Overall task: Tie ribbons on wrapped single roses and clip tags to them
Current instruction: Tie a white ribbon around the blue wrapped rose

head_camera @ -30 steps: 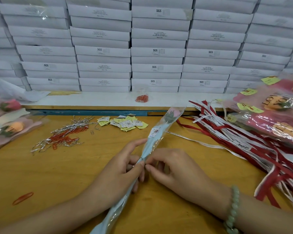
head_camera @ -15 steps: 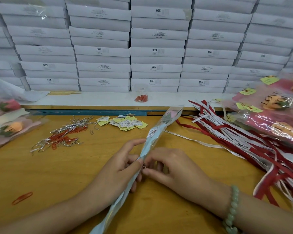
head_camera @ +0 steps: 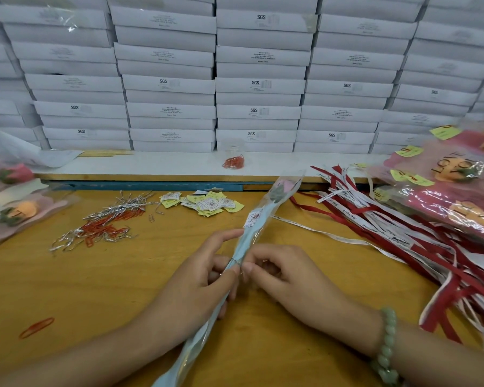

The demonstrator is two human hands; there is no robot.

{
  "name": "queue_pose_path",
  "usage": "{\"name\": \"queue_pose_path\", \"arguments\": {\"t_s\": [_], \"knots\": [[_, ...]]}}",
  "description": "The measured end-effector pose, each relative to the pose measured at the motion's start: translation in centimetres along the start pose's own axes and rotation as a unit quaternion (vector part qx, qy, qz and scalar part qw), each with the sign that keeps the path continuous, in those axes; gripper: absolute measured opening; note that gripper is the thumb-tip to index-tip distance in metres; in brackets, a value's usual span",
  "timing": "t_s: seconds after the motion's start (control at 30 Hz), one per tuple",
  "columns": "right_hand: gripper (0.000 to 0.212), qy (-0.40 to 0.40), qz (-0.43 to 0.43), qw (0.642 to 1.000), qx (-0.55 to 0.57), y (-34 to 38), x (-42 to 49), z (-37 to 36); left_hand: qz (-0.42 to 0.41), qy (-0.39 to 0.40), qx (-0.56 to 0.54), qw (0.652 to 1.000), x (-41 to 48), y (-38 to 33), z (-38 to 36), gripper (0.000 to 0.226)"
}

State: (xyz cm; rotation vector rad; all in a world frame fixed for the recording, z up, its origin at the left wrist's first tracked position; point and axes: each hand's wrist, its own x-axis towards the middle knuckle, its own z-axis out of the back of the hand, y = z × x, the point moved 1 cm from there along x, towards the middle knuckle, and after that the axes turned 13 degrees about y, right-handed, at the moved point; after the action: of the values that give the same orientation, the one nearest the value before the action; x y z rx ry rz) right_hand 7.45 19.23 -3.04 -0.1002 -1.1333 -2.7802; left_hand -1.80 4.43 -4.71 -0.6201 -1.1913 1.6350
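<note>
A single rose in a clear and pale blue wrapper (head_camera: 259, 219) lies slanted across the wooden table (head_camera: 67, 286), bloom toward the far right. A small white tag (head_camera: 253, 217) sits on its sleeve. My left hand (head_camera: 199, 283) grips the wrapped stem at mid-length, forefinger stretched along it. My right hand (head_camera: 285, 277) pinches a thin silver wire tie (head_camera: 235, 261) wound round the stem, right beside the left thumb. Red and white ribbons (head_camera: 389, 233) lie heaped to the right. Yellow and white tags (head_camera: 207, 203) are scattered behind the hands.
Silver wire ties and red paper clips (head_camera: 104, 222) lie at the left; one red clip (head_camera: 37, 327) lies near the front edge. Wrapped roses are piled at the right (head_camera: 453, 191) and the left (head_camera: 9, 202). Stacked white boxes (head_camera: 257, 85) wall the back; a cup of clips (head_camera: 234, 160) stands on the ledge.
The hands have stayed at the same spot on the stem; the fingers of the right hand have shifted slightly at the wire tie. The rose has barely moved.
</note>
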Motion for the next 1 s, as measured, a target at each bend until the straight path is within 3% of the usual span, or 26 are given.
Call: {"name": "queue_pose_path", "arguments": {"t_s": [0.2, 0.3, 0.5, 0.63, 0.77, 0.9, 1.0], "knots": [[0.03, 0.073, -0.096, 0.96, 0.254, 0.4, 0.3, 0.6, -0.013, -0.007, 0.026, 1.0, -0.1, 0.0, -0.2, 0.052], [0.028, 0.088, -0.103, 0.951, 0.279, 0.4, 0.3, 0.7, -0.023, -0.005, 0.016, 1.0, -0.1, -0.2, -0.1, 0.049], [0.011, 0.013, -0.063, 0.965, 0.253, 0.1, 0.1, 0.0, -0.028, -0.005, -0.007, 1.0, -0.1, -0.1, 0.2, 0.047], [0.004, -0.037, -0.03, 0.985, 0.169, 0.0, 0.0, 0.1, -0.034, 0.011, -0.025, 0.999, -0.1, -0.1, 0.1, 0.046], [0.003, -0.077, 0.005, 0.997, 0.013, 0.0, -0.1, 0.5, -0.042, 0.032, -0.05, 0.997, -0.1, -0.1, 0.2, 0.044], [0.003, -0.049, 0.047, 0.978, -0.199, 0.5, -0.5, 0.5, -0.04, 0.037, -0.087, 0.995, -0.2, 0.0, 0.4, 0.042], [0.008, -0.044, 0.086, 0.956, -0.278, 1.0, -0.9, 0.5, -0.04, 0.041, -0.098, 0.993, -0.2, 0.1, 0.5, 0.041]]}}
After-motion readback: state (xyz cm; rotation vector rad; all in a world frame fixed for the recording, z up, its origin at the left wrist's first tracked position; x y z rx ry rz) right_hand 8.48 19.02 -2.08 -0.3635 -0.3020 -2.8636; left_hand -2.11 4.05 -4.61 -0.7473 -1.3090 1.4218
